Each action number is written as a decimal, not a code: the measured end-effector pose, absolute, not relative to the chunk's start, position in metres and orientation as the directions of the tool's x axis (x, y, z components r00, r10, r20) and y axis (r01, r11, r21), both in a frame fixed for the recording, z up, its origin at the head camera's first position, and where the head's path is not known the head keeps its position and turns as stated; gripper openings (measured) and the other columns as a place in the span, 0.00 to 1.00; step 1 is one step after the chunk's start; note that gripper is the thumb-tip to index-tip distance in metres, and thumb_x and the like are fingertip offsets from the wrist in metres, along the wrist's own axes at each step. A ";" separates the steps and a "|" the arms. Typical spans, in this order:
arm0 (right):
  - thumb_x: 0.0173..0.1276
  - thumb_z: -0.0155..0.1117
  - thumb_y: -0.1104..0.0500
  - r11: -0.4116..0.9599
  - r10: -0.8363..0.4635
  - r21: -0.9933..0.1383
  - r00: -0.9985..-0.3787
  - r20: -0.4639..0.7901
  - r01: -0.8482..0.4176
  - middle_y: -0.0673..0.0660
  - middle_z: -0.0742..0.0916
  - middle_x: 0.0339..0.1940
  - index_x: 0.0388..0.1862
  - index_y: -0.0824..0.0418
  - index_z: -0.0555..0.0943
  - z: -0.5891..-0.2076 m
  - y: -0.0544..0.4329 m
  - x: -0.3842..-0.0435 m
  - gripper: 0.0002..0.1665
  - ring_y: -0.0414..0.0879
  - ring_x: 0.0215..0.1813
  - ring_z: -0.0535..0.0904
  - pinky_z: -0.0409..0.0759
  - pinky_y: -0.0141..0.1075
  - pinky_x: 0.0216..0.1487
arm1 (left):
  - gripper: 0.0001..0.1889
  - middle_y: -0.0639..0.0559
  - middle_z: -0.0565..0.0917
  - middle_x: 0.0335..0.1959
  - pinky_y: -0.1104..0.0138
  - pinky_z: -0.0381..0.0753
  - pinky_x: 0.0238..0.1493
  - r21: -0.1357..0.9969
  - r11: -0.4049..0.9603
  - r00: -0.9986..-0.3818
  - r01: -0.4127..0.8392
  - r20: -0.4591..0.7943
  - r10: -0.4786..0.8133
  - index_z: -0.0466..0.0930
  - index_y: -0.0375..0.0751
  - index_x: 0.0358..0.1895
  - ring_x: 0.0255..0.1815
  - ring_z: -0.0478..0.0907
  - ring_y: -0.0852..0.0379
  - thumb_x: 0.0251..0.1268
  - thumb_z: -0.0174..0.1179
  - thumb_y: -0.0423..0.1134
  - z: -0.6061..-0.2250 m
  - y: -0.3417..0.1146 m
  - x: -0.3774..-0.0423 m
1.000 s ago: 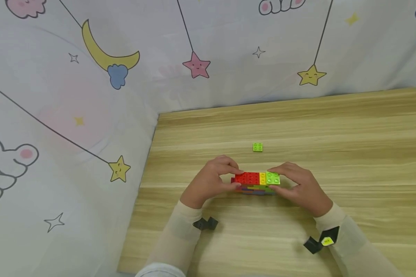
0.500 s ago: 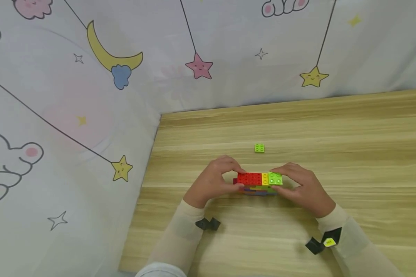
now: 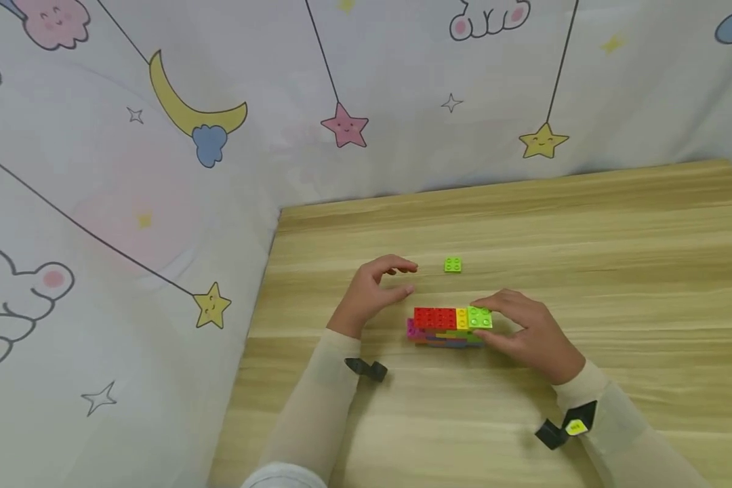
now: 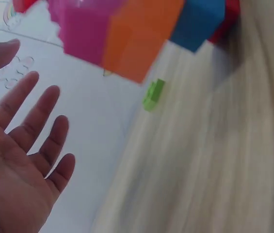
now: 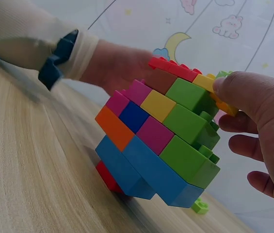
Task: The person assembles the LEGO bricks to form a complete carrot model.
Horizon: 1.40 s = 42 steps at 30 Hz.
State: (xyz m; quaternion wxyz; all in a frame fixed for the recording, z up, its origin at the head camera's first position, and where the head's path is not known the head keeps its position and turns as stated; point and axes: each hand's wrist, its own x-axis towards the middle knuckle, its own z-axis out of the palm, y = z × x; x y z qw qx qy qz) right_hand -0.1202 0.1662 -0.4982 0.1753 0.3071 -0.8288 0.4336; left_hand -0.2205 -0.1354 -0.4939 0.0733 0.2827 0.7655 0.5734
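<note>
A wall of stacked toy building bricks (image 5: 149, 127) stands on the table, its courses stepped outward above a narrow base. Red bricks (image 3: 434, 318), a narrow yellow brick (image 3: 461, 318) and a lime-green brick (image 3: 480, 317) line its top. My right hand (image 3: 532, 333) pinches the lime-green top brick at the wall's right end, thumb on the near side. Off the wall, my left hand (image 3: 371, 293) hovers past its left end with fingers spread and nothing in them. A loose green brick (image 3: 453, 264) lies beyond the wall, just right of the left fingertips.
The wood-grain table (image 3: 585, 244) runs back to a white curtain (image 3: 402, 61) printed with stars and a moon. A black wrist mount (image 3: 366, 369) sits on the left sleeve, another black mount (image 3: 566, 425) on the right.
My left hand has let go of the wall's left end and moved away from me, toward the loose green brick. The right hand keeps its pinch; the wall stands where it was.
</note>
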 end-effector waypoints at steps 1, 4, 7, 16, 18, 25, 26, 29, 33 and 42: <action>0.49 0.86 0.65 0.439 -0.358 -0.610 -0.751 0.555 -0.660 0.46 0.91 0.46 0.53 0.54 0.88 -0.498 0.166 -0.120 0.29 0.40 0.47 0.84 0.77 0.24 0.54 | 0.18 0.52 0.86 0.56 0.40 0.68 0.67 0.921 0.208 -0.837 0.328 0.181 0.517 0.86 0.45 0.58 0.62 0.77 0.38 0.67 0.69 0.32 -0.497 -0.134 -0.225; 0.49 0.86 0.64 0.443 -0.357 -0.614 -0.757 0.547 -0.653 0.46 0.91 0.47 0.53 0.53 0.88 -0.498 0.167 -0.121 0.30 0.40 0.48 0.84 0.76 0.24 0.54 | 0.20 0.61 0.85 0.57 0.46 0.70 0.70 0.914 0.298 -0.849 0.276 0.086 0.522 0.84 0.47 0.62 0.64 0.77 0.47 0.67 0.71 0.37 -0.509 -0.128 -0.240; 0.48 0.86 0.64 0.447 -0.362 -0.598 -0.745 0.560 -0.666 0.46 0.91 0.47 0.53 0.53 0.87 -0.498 0.167 -0.122 0.31 0.41 0.47 0.84 0.77 0.24 0.55 | 0.22 0.62 0.85 0.59 0.52 0.73 0.69 0.906 0.337 -0.839 0.255 0.035 0.543 0.84 0.46 0.63 0.64 0.77 0.53 0.66 0.72 0.39 -0.519 -0.120 -0.254; 0.49 0.87 0.64 0.439 -0.367 -0.623 -0.762 0.534 -0.648 0.45 0.90 0.47 0.54 0.52 0.87 -0.498 0.169 -0.121 0.31 0.40 0.48 0.84 0.77 0.24 0.56 | 0.27 0.65 0.79 0.66 0.59 0.68 0.73 0.843 0.431 -0.801 0.321 -0.001 0.599 0.84 0.54 0.64 0.71 0.70 0.63 0.61 0.76 0.48 -0.534 -0.094 -0.286; 0.50 0.86 0.63 0.433 -0.370 -0.634 -0.768 0.523 -0.641 0.45 0.90 0.47 0.54 0.52 0.87 -0.499 0.169 -0.120 0.30 0.40 0.48 0.84 0.78 0.25 0.55 | 0.28 0.63 0.77 0.69 0.58 0.65 0.75 0.808 0.461 -0.786 0.366 0.003 0.619 0.83 0.54 0.65 0.74 0.66 0.60 0.60 0.76 0.49 -0.537 -0.088 -0.292; 0.51 0.86 0.62 0.418 -0.369 -0.647 -0.770 0.521 -0.638 0.45 0.90 0.48 0.54 0.51 0.87 -0.500 0.169 -0.121 0.30 0.40 0.49 0.84 0.76 0.25 0.57 | 0.27 0.60 0.81 0.63 0.60 0.62 0.75 0.666 0.532 -0.743 0.523 0.051 0.667 0.86 0.53 0.62 0.70 0.69 0.57 0.58 0.77 0.51 -0.543 -0.074 -0.305; 0.50 0.86 0.62 0.419 -0.367 -0.646 -0.770 0.522 -0.638 0.44 0.90 0.48 0.54 0.51 0.87 -0.500 0.169 -0.121 0.30 0.40 0.49 0.84 0.76 0.25 0.57 | 0.26 0.60 0.82 0.62 0.60 0.62 0.75 0.648 0.540 -0.740 0.538 0.056 0.670 0.86 0.54 0.61 0.69 0.70 0.57 0.57 0.78 0.51 -0.543 -0.072 -0.306; 0.50 0.87 0.62 0.413 -0.364 -0.642 -0.763 0.533 -0.646 0.45 0.90 0.47 0.54 0.51 0.87 -0.500 0.170 -0.121 0.31 0.40 0.48 0.84 0.76 0.24 0.57 | 0.25 0.60 0.84 0.59 0.60 0.62 0.74 0.604 0.561 -0.736 0.566 0.064 0.674 0.87 0.54 0.59 0.66 0.71 0.57 0.57 0.78 0.51 -0.543 -0.068 -0.308; 0.50 0.86 0.63 0.402 -0.361 -0.639 -0.755 0.547 -0.655 0.45 0.90 0.47 0.54 0.51 0.87 -0.501 0.170 -0.121 0.31 0.40 0.48 0.84 0.76 0.24 0.56 | 0.21 0.60 0.86 0.56 0.59 0.64 0.71 0.579 0.581 -0.745 0.572 0.071 0.663 0.89 0.54 0.56 0.63 0.73 0.57 0.58 0.78 0.50 -0.543 -0.065 -0.308; 0.51 0.86 0.62 0.419 -0.360 -0.650 -0.773 0.522 -0.634 0.44 0.90 0.47 0.54 0.52 0.87 -0.500 0.171 -0.121 0.30 0.40 0.49 0.84 0.76 0.24 0.56 | 0.17 0.62 0.87 0.51 0.62 0.67 0.69 0.645 0.578 -0.785 0.500 0.055 0.617 0.90 0.53 0.52 0.59 0.75 0.59 0.59 0.77 0.47 -0.543 -0.065 -0.307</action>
